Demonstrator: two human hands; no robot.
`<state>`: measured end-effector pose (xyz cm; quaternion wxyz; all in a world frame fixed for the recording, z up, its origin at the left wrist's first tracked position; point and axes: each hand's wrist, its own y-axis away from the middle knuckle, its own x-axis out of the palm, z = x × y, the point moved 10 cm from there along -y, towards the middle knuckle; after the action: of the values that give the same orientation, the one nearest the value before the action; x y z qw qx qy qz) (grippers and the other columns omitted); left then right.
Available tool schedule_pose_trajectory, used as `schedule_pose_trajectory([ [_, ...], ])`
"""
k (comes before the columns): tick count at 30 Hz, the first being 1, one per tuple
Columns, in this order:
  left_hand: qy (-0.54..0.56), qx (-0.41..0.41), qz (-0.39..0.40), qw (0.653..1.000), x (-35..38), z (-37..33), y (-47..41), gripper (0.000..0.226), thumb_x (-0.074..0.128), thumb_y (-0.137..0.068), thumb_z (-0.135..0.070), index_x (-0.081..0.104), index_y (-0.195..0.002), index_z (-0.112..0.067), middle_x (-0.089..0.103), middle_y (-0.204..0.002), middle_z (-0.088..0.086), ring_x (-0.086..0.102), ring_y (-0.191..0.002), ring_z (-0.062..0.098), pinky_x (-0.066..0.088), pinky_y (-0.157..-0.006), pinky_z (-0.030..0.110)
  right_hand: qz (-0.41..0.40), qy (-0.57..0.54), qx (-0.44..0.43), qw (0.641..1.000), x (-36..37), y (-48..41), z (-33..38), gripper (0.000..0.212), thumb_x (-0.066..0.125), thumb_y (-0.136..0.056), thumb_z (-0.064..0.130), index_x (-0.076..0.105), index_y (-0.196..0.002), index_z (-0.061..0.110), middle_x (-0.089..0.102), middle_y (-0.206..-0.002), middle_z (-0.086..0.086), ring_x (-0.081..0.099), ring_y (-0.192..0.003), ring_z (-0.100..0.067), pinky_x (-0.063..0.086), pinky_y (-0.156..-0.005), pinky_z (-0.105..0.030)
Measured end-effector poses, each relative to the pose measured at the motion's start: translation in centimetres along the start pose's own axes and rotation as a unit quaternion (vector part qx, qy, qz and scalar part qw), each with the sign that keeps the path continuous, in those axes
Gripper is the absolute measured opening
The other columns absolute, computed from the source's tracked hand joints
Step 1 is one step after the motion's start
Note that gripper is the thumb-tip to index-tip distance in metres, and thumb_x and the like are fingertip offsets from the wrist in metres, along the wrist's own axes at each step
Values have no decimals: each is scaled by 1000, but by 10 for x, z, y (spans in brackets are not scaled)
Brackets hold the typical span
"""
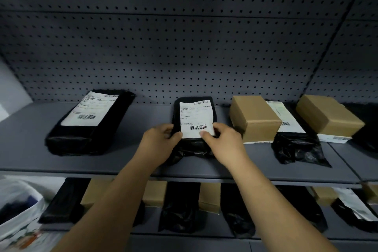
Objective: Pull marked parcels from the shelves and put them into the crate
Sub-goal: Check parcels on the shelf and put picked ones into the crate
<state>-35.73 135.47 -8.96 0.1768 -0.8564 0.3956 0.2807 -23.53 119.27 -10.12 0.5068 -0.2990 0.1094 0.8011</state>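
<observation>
A black plastic parcel (194,108) with a white barcode label lies in the middle of the upper grey shelf (30,141). My left hand (158,143) grips its near left edge, thumb on top beside the label. My right hand (223,141) grips the near right edge, with the thumb pressing the label's lower corner. The parcel still rests on the shelf. No crate is in view.
A long black labelled parcel (90,125) lies to the left. To the right are a brown box (255,118), another black labelled parcel (294,141) and a second brown box (329,118). The lower shelf holds several black bags and boxes (180,206). A white bag (18,210) sits at bottom left.
</observation>
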Motion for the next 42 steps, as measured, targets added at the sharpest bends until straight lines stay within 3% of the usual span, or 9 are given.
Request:
schedule_pose_trajectory([
  [4, 67, 12, -20, 997, -7, 5, -1, 35, 73, -84, -25, 67, -119, -26, 70, -98, -10, 64, -88, -5, 47, -79, 7, -29, -77, -23, 996, -6, 8, 1, 42, 77, -83, 29, 67, -124, 23, 60, -114, 6, 59, -106, -12, 46, -91, -25],
  [7, 100, 65, -53, 991, -21, -5, 1, 45, 76, -82, -19, 63, -125, -24, 67, -113, -4, 64, -99, 5, 52, -92, 24, -48, -129, -52, 989, -12, 14, 11, 50, 81, -80, 19, 63, -127, 26, 58, -111, 14, 57, -100, 0, 47, -89, -20],
  [16, 134, 55, -50, 988, -38, 3, 5, 48, 73, -85, -16, 58, -129, -24, 65, -113, -5, 63, -100, 7, 51, -92, 23, -33, -148, -77, 985, 0, 14, 30, 68, 83, -76, 8, 53, -123, 47, 63, -116, 13, 58, -103, 5, 45, -90, -12],
  [20, 76, 39, -28, 996, -38, 13, 5, 34, 70, -87, -19, 64, -119, -28, 64, -90, -13, 60, -84, -4, 45, -83, 7, -19, -100, -31, 994, 20, 13, 19, 65, 82, -78, 17, 57, -136, 29, 63, -121, 4, 59, -114, -11, 47, -101, -29],
  [22, 32, 41, -13, 999, -34, 15, 4, 23, 68, -88, -23, 66, -110, -31, 57, -78, -20, 56, -76, -5, 37, -71, -1, -15, -70, -18, 997, 23, 13, 17, 60, 82, -79, 20, 60, -134, 23, 60, -116, 5, 58, -114, -14, 44, -96, -24],
  [27, 2, 46, 10, 999, -28, 22, 0, 30, 70, -87, -31, 66, -116, -29, 60, -102, -10, 57, -93, 4, 36, -71, 2, -4, -25, -11, 1000, 28, 11, 17, 56, 77, -83, 27, 58, -136, 22, 52, -112, 8, 52, -114, -11, 34, -89, -16],
  [31, -25, 56, 3, 998, -37, 29, -5, 32, 68, -88, -30, 65, -120, -26, 60, -112, -4, 55, -97, 9, 41, -87, 20, 16, -28, -9, 999, 43, 11, 24, 58, 74, -86, 29, 53, -140, 22, 50, -114, 8, 50, -121, -14, 33, -93, -17],
  [34, -44, 57, -6, 997, -44, 32, -9, 42, 66, -89, -31, 59, -130, -23, 54, -128, 1, 47, -117, 17, 35, -100, 26, 17, -33, -14, 999, 45, 13, 32, 57, 74, -86, 30, 54, -139, 23, 52, -114, 7, 52, -120, -14, 35, -94, -17],
  [42, -33, 218, -15, 975, -13, -44, 10, 42, 66, -90, -33, 59, -129, -18, 50, -135, -6, 40, -125, 11, 27, -105, 21, -133, -5, -90, 987, -67, 37, 28, 41, 74, -87, 27, 64, -126, 18, 56, -109, 6, 56, -95, -9, 41, -80, -7],
])
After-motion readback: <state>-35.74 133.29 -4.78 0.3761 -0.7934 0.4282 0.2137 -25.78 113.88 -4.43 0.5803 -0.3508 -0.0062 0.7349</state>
